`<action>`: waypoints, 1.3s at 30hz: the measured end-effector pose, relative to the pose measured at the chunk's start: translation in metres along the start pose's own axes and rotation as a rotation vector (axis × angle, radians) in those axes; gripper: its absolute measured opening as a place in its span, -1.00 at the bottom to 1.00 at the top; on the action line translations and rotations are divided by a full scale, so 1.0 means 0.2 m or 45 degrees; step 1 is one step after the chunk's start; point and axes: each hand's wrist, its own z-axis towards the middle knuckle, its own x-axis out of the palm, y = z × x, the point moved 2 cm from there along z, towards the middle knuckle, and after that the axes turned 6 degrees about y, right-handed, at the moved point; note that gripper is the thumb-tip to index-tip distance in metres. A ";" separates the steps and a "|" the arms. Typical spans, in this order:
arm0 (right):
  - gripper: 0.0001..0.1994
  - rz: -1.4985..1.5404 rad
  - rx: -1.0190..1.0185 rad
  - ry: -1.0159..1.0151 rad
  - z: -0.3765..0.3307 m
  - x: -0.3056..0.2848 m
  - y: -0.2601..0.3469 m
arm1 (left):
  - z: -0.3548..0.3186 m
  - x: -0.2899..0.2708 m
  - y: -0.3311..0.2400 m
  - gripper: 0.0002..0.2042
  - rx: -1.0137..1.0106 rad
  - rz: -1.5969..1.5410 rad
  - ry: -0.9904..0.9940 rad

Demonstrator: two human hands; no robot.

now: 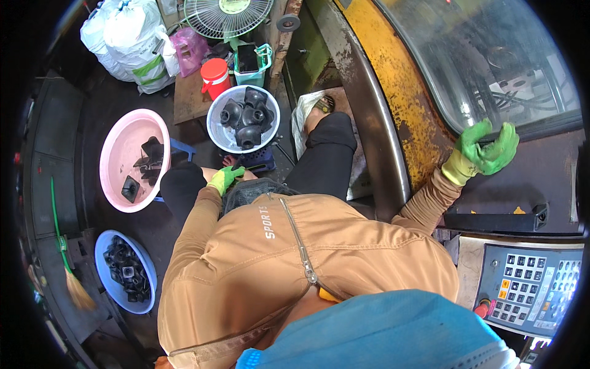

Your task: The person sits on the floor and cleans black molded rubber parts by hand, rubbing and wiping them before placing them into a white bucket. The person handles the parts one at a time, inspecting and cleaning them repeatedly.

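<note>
My right hand [488, 149], in a green and yellow glove, reaches to the lower window edge of the yellow machine door [424, 117]. Its fingers are apart and curved at the dark frame, with nothing held that I can see. Low by my lap, my left hand [225, 179], also gloved, is closed around a slim dark thing [238, 162], too small to name. Just beyond it stands a pale blue basin [212, 133] with several black rubber-like moulded parts [249, 117] in it.
At left are a pink basin [110, 184] and a blue basin [104, 277], both with black parts. A red jug [215, 79], a green basket [252, 78], white bags [132, 43] and a fan [227, 15] are at the back. A control panel [522, 289] sits at lower right.
</note>
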 end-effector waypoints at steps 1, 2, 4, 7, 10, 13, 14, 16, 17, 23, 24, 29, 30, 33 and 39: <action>-0.70 0.021 0.002 -0.035 -0.01 0.00 0.00 | 0.00 0.00 0.00 -0.56 0.008 0.014 0.001; -0.71 0.051 0.063 -0.056 -0.02 0.00 -0.01 | 0.00 0.00 0.00 -0.57 -0.017 0.003 -0.007; -0.72 0.110 0.146 -0.108 -0.03 0.01 -0.02 | 0.01 0.00 0.01 -0.58 -0.044 -0.041 0.028; -0.75 0.011 0.098 -0.079 -0.03 0.02 -0.02 | 0.04 0.00 0.04 -0.59 0.002 -0.049 0.031; -0.75 0.007 0.096 -0.062 -0.03 0.03 -0.02 | 0.07 -0.01 0.08 -0.56 0.070 -0.010 0.029; -0.75 0.008 0.084 -0.069 -0.02 0.03 -0.01 | 0.09 -0.01 0.11 -0.56 0.068 -0.012 -0.018; -0.75 0.016 0.083 -0.071 -0.02 0.02 -0.01 | 0.09 -0.01 0.11 -0.57 0.091 -0.018 0.002; -0.75 0.020 0.083 -0.074 -0.02 0.02 -0.01 | 0.09 -0.01 0.10 -0.57 0.130 -0.025 0.044; -0.75 0.016 0.076 -0.072 -0.02 0.02 -0.01 | 0.08 -0.02 0.10 -0.58 0.125 -0.012 0.032; -0.74 0.045 0.129 -0.034 -0.04 0.01 -0.02 | 0.05 -0.03 0.08 -0.60 0.086 -0.003 -0.015; -0.74 0.067 0.144 -0.031 -0.04 0.00 -0.02 | 0.04 -0.03 0.08 -0.61 0.054 -0.037 0.007; -0.73 0.029 0.115 -0.021 -0.05 -0.02 -0.03 | 0.02 -0.04 0.07 -0.61 0.067 -0.119 0.024; -0.73 0.022 0.122 -0.027 -0.06 -0.02 -0.03 | 0.02 -0.04 0.08 -0.60 0.043 -0.078 0.018; -0.74 0.160 0.173 -0.058 -0.06 -0.03 -0.04 | 0.03 -0.05 0.08 -0.60 0.046 -0.016 0.024; -0.73 0.131 0.210 -0.030 -0.07 -0.03 -0.04 | 0.06 -0.07 0.11 -0.58 0.007 -0.046 0.036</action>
